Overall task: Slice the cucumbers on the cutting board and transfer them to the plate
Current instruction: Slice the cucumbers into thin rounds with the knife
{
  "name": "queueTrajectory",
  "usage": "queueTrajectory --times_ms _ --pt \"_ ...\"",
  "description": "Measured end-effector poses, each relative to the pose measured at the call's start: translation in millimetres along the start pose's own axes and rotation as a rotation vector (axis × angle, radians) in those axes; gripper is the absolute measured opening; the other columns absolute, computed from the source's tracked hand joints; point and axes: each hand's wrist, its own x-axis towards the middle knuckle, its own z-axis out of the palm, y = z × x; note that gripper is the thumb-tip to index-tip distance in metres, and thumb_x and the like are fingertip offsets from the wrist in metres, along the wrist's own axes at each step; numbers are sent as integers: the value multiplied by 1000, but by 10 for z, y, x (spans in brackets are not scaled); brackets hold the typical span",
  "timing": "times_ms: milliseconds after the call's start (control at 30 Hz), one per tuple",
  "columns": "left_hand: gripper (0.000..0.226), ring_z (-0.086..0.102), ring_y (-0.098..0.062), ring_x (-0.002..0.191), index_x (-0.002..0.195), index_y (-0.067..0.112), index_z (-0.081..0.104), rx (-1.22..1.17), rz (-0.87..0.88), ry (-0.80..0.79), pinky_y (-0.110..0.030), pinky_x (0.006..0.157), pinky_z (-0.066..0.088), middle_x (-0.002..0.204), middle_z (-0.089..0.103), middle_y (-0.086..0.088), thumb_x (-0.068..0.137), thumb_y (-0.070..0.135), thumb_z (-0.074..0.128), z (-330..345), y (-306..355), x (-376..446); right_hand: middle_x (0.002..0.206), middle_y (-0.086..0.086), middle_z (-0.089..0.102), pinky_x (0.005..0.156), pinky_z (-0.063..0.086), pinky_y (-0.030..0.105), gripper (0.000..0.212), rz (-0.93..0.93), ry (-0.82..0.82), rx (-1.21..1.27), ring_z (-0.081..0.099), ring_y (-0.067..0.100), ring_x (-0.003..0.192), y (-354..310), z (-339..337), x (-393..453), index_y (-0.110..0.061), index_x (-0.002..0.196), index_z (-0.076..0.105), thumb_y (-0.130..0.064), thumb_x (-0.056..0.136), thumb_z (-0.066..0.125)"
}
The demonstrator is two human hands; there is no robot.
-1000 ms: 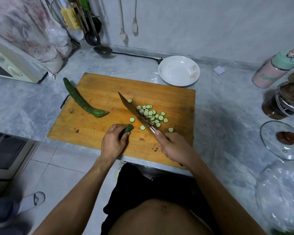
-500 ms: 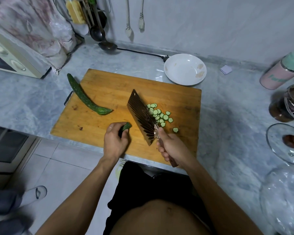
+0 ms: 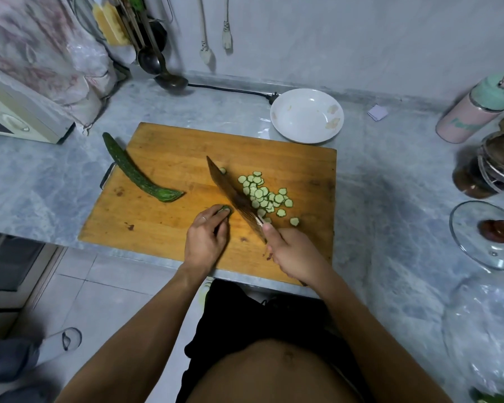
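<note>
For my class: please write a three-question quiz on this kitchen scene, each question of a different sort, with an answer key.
1. True or false: the plate already holds slices.
2. Which does the right hand grip? A ladle, B knife, C lid.
3. Fill in: the left hand holds the cucumber ____ on the board.

Key
1. False: the slices lie on the board, right of the blade; the plate holds none.
2. B.
3. Stub. A whole cucumber waits at the board's left edge.
</note>
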Motion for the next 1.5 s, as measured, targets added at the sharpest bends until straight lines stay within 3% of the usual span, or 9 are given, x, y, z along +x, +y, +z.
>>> queueTrajectory --times_ms 134,367,567,701,801,935,1135,1302,1502 --pt "22 64 -26 105 109 8 73 -2 6 8 -32 88 53 117 68 -10 88 10 67 16 -32 -6 77 13 68 80 51 39 68 -69 16 -105 64 23 75 1 55 -49 -5 85 68 -57 102 27" --pt "21 66 -24 103 105 8 75 -26 26 42 -30 89 52 114 69 -13 85 6 71 38 -72 -25 87 13 68 83 50 38 63 -93 41 -111 63 25 85 -18 87 -184 -5 88 65 -53 103 27" --pt "21 65 -25 105 106 8 74 -35 31 41 -29 91 51 116 68 -14 86 7 69 45 -80 -21 88 11 67 81 50 39 61 -93 46 -118 61 24 84 -36 100 -188 -9 86 65 -53 103 27" --pt "22 64 -26 107 108 8 74 -24 28 43 -28 93 49 116 68 -14 87 7 69 66 -84 -17 74 2 59 68 41 34 51 -101 28 -108 56 19 73 -54 121 -182 -26 67 51 -53 103 26" --pt "22 64 -26 107 108 7 73 -20 34 42 -27 93 48 116 68 -15 87 6 69 67 -86 -22 68 -2 54 71 36 31 52 -92 -12 -111 53 17 71 -97 130 -143 -31 62 45 -50 105 24" --pt "24 64 -26 108 109 8 73 -20 36 30 -27 93 48 117 68 -15 86 4 68 67 -100 -23 66 2 58 70 43 33 60 -42 -44 -76 56 18 65 -130 90 -55 -25 61 54 -53 104 23" --pt "24 64 -26 107 107 7 74 -52 42 28 -29 92 50 117 67 -14 85 3 66 69 -95 -32 62 -1 50 61 35 30 60 -26 -38 -106 48 15 61 -191 195 86 -24 57 47 -49 106 23" --pt "24 64 -25 108 108 6 73 -54 40 43 -32 92 51 116 68 -14 85 1 67 58 -92 -27 62 -6 47 70 32 27 57 -36 19 -110 49 18 69 -142 237 87 -27 58 45 -47 106 23" --pt "22 65 -21 107 108 5 73 -89 40 78 -25 95 48 114 69 -13 87 2 67 34 -61 -31 64 10 56 60 42 33 66 20 67 0 52 24 56 -65 157 83 -10 69 56 -55 103 20"
